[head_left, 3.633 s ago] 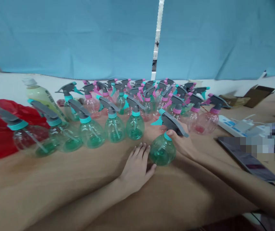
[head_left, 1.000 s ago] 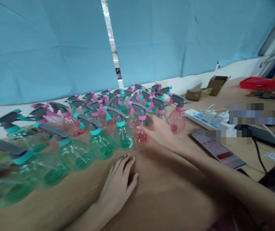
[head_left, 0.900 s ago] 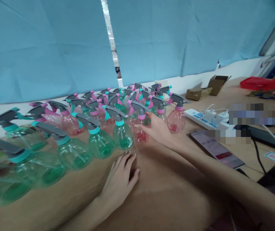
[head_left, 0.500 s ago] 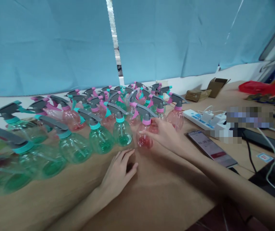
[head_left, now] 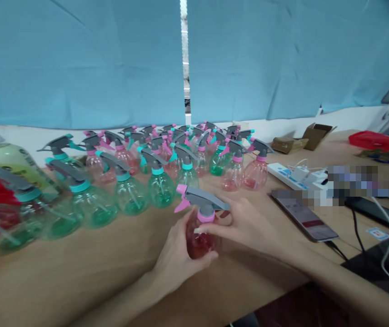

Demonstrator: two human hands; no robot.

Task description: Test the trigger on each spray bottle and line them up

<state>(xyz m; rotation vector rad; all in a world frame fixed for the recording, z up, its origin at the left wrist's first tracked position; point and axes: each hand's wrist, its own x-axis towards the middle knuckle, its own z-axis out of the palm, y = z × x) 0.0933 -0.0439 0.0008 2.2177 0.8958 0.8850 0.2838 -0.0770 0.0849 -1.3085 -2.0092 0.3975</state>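
Note:
A red see-through spray bottle (head_left: pixel 199 240) with a pink collar and a grey and pink trigger head stands in front of me, its nozzle toward the left. My left hand (head_left: pixel 181 254) curls round the bottle's left side, thumb across the front of its base. From the right, my right hand (head_left: pixel 238 227) grips the bottle just under the collar, thumb in front. The fingertips behind the bottle are hidden. Beyond it stand several more spray bottles; nearest are a green one with a teal collar (head_left: pixel 162 188) and a pink one (head_left: pixel 232 177).
To the right lie a phone (head_left: pixel 305 215), a white power strip (head_left: pixel 288 176) with plugs and cables, and a red plastic bag (head_left: pixel 381 141). An open cardboard box (head_left: pixel 317 135) sits at the back. A bottle of yellowish liquid (head_left: pixel 19 161) stands at the left.
My right hand has brought the red spray bottle out of the front row, toward me. My left hand has moved from the table onto the bottle. The view has shifted left.

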